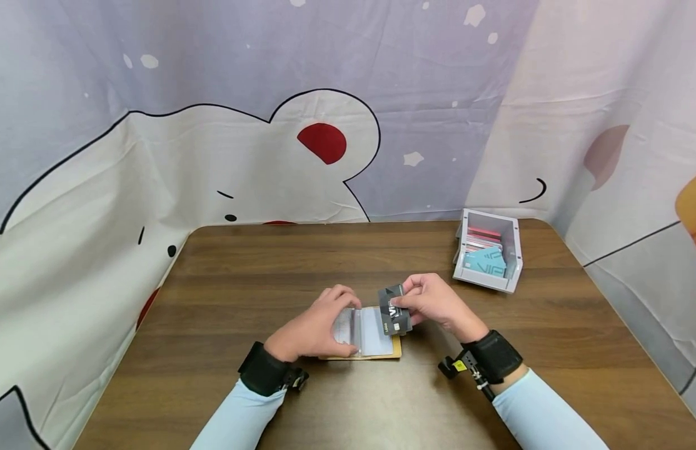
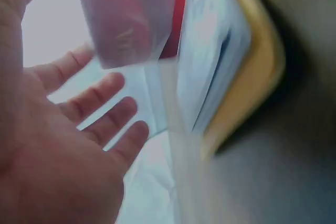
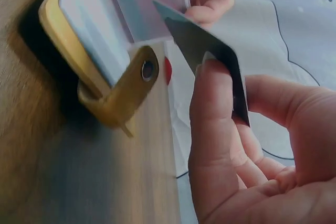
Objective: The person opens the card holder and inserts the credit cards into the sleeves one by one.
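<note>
A small card holder [image 1: 377, 334] with a yellow cover and clear sleeves lies spread on the table. My left hand [image 1: 325, 324] holds its left side, thumb at the lower edge and index finger at the upper edge; the other fingers spread loosely in the left wrist view. A raised clear sleeve [image 2: 126, 24] with something red in or behind it shows there. My right hand [image 1: 438, 303] pinches a dark grey card [image 1: 394, 309] between thumb and fingers, just over the holder's right side. In the right wrist view the card [image 3: 205, 40] is tilted, apart from the snap strap [image 3: 128, 87].
A grey bin [image 1: 513, 262] at the table's back right holds a stack of red and white cards and light blue cards [image 1: 485, 261]. The wooden table [image 1: 241, 269] reaches back to a printed cloth [image 1: 426, 112].
</note>
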Available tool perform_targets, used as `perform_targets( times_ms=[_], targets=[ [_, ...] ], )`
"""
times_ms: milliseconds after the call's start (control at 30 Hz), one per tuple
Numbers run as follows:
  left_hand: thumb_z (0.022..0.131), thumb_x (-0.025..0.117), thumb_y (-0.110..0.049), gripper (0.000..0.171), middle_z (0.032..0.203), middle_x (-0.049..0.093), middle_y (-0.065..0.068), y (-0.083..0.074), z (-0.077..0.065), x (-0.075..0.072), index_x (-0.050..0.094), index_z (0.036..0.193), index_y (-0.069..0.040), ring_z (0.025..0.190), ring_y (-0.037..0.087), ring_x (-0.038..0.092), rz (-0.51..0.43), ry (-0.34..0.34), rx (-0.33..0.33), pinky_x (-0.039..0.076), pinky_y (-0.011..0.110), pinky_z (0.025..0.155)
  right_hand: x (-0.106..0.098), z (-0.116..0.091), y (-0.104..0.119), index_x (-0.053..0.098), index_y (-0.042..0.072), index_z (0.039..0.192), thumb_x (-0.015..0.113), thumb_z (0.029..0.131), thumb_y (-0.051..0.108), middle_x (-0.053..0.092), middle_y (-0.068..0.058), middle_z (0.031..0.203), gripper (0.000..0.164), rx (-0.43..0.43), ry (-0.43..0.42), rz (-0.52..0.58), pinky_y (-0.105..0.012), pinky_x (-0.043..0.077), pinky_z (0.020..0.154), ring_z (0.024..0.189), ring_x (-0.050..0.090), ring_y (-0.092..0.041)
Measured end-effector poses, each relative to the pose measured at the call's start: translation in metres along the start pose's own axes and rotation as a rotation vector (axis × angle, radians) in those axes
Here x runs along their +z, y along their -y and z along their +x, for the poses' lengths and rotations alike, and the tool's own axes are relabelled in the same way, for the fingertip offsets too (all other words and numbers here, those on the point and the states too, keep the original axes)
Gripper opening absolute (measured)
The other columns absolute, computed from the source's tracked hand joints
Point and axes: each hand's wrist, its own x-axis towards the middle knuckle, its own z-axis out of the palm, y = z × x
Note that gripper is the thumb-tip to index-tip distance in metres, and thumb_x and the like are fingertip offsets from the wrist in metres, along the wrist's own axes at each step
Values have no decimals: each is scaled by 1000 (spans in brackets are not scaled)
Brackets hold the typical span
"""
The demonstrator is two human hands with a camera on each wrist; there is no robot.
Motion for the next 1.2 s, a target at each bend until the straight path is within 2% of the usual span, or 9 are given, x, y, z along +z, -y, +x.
perform_targets(
  times_ms=[200, 300, 433, 633, 933, 1200],
  targets=[
    [73, 89, -31, 66, 126, 50, 3, 6, -16, -11, 53, 124, -8, 111, 20, 47, 108, 39, -86, 45, 43, 97, 12, 12, 1, 57, -1, 96, 79, 88, 9, 74, -6, 76, 26, -13, 2, -31, -36, 61, 59, 66, 71, -16],
    [71, 90, -33, 68, 122, 52, 3, 9, -18, -9, 53, 123, -9, 107, 19, 47, 169, 64, -137, 43, 44, 96, 18, 20, 1, 59, -2, 108, 80, 88, 9, 70, -4, 72, 31, -37, -5, -73, -36, 60, 58, 60, 68, -16],
    [70, 91, -36, 68, 118, 53, 2, 11, -18, -5, 55, 120, -9, 104, 19, 47, 228, 78, -171, 44, 42, 95, 32, 27, 5, 59, -2, 118, 81, 86, 8, 64, -2, 65, 40, -90, -40, -170, -34, 58, 54, 50, 63, -15],
    [69, 92, -39, 67, 115, 55, 1, 12, -17, -2, 58, 120, -11, 103, 18, 49, 267, 85, -196, 47, 41, 96, 48, 30, 10, 57, 0, 111, 82, 85, 9, 64, -4, 63, 37, -110, -66, -292, -32, 57, 53, 49, 65, -16],
    [69, 92, -38, 67, 114, 55, 0, 8, -16, -4, 59, 120, -11, 102, 17, 49, 276, 86, -201, 49, 38, 96, 48, 32, 13, 56, -1, 111, 81, 86, 7, 65, -7, 65, 37, -54, -65, -257, -32, 57, 53, 52, 69, -21],
    [69, 92, -37, 67, 113, 54, 0, 10, -16, -4, 59, 121, -10, 101, 16, 48, 266, 96, -213, 50, 34, 92, 61, 31, 13, 57, 2, 101, 84, 82, 6, 68, -5, 65, 33, 1, -42, -370, -29, 53, 49, 46, 64, -15]
  ],
)
